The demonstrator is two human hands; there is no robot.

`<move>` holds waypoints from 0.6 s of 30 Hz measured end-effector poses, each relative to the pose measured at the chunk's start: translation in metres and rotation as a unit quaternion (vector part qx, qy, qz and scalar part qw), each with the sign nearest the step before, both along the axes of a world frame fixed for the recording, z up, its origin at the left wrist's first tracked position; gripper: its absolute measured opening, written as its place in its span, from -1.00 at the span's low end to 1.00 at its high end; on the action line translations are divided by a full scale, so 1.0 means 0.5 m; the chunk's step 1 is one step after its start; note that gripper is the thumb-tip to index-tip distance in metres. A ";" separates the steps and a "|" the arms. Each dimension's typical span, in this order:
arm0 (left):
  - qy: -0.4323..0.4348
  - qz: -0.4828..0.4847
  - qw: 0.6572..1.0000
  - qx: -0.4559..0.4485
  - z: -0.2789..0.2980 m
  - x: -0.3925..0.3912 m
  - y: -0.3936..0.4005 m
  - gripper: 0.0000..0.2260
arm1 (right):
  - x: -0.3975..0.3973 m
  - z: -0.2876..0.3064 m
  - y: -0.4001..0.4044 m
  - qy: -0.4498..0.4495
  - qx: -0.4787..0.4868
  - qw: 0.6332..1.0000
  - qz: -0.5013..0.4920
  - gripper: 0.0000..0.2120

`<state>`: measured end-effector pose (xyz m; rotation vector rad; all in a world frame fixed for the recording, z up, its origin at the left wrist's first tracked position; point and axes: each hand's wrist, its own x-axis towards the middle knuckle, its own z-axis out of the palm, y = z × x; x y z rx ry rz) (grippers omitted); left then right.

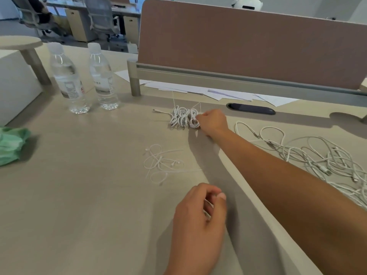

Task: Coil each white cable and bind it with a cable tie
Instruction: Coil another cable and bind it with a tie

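Note:
A row of coiled white cables bound with ties lies at the middle of the desk. My right hand reaches across to the row's right end, its fingers curled on the rightmost coil. A loose white earphone cable with thin cable ties lies nearer me. A tangled heap of uncoiled white cables spreads at the right. My left hand hovers near the front with fingers curled; thin white strands, probably ties, show between the fingers and thumb.
Two clear water bottles stand at the back left. A green crumpled bag lies at the left edge. A brown divider panel with papers under it bounds the back, beside a dark cable port.

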<state>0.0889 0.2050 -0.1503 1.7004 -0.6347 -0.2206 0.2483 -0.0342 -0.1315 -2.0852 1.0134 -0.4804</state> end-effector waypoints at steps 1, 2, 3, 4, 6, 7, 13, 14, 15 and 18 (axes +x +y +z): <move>0.002 -0.003 1.000 0.009 -0.001 0.000 -0.001 -0.89 | -0.017 0.004 -0.002 0.002 0.014 1.000 0.004 -0.80; 0.004 -0.003 1.000 0.017 -0.002 0.001 -0.004 -0.88 | -0.033 0.005 -0.007 -0.002 0.034 0.999 0.007 -0.82; 0.007 -0.001 1.000 0.025 -0.001 0.000 -0.007 -0.88 | -0.056 0.010 -0.009 -0.011 0.056 0.998 0.003 -0.81; 0.010 0.001 0.999 0.031 0.001 0.000 -0.013 -0.87 | -0.086 0.017 -0.010 -0.020 0.071 0.997 0.001 -0.80; 0.014 0.004 0.999 0.042 0.008 -0.003 -0.027 -0.86 | -0.168 0.041 0.000 -0.035 0.090 0.995 0.007 -0.81; 0.012 0.004 0.999 0.047 0.013 -0.005 -0.037 -0.86 | -0.213 0.052 0.006 -0.045 0.096 0.994 0.009 -0.82; -0.027 -0.014 0.997 0.074 0.045 -0.040 -0.135 -0.82 | -0.487 0.088 0.031 -0.119 0.099 0.988 0.000 -0.78; -0.026 -0.019 0.997 0.075 0.051 -0.048 -0.155 -0.81 | -0.527 0.090 0.031 -0.125 0.096 0.987 -0.007 -0.78; -0.019 -0.028 0.997 0.074 0.056 -0.057 -0.176 -0.80 | -0.566 0.091 0.029 -0.129 0.092 0.987 -0.016 -0.77; 0.012 -0.059 0.996 0.061 0.063 -0.088 -0.240 -0.80 | -0.672 0.091 0.019 -0.139 0.073 0.986 -0.048 -0.78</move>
